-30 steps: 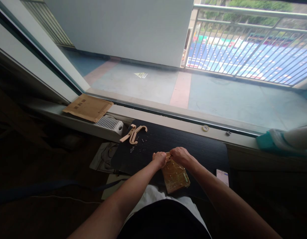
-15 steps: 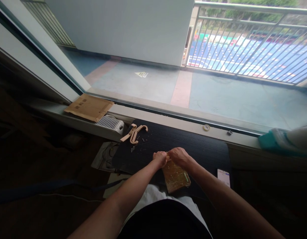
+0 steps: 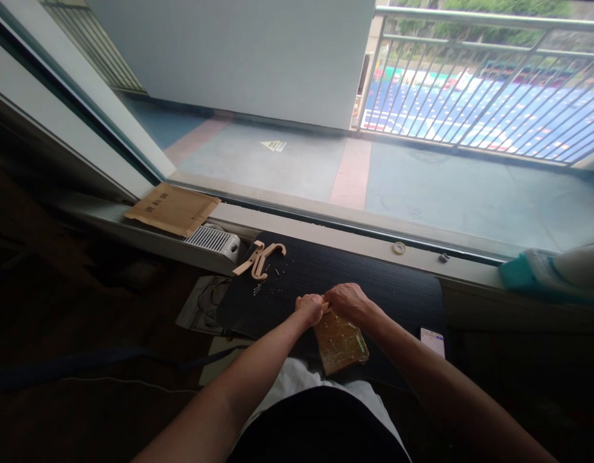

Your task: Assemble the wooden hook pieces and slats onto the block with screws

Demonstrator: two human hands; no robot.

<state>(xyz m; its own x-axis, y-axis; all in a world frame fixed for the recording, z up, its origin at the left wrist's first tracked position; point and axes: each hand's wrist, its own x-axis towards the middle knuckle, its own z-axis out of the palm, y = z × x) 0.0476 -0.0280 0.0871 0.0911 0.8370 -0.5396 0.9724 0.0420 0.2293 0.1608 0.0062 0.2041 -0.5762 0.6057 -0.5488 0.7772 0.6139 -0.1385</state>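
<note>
Barely budging since half a second ago: just nudging the right hand (image 3: 346, 299) up a touch and showing a bit more of the small pale wooden piece (image 3: 326, 308) between both hands. Gripping that piece at its left end with the left hand (image 3: 310, 308), curled tight like a fist. Curling the right hand over the other end too, but hiding the fingertips, so honestly not managing to tell a firm hold from a loose one, or to make out anything pinched in there.

Seeing a tan block (image 3: 341, 344) just below both hands, toward the lap, looking shiny on top and carrying scattered pale bits. Working over a black table (image 3: 369, 270) spreading out past both hands. Spotting hooked wooden pieces (image 3: 258, 259) up and left of the left hand, plus thin metal bits (image 3: 257, 290) near them, too small to identify. Catching a phone (image 3: 432, 342) right of the right hand, nearer the body, lying screen up. Noticing a little round roll (image 3: 398, 248) on the sill (image 3: 345, 238) beyond the right hand, and a teal bin (image 3: 528, 273) farther right. Finding a brown envelope (image 3: 174, 209) way past the left hand, lying on a radiator (image 3: 214, 240).
</note>
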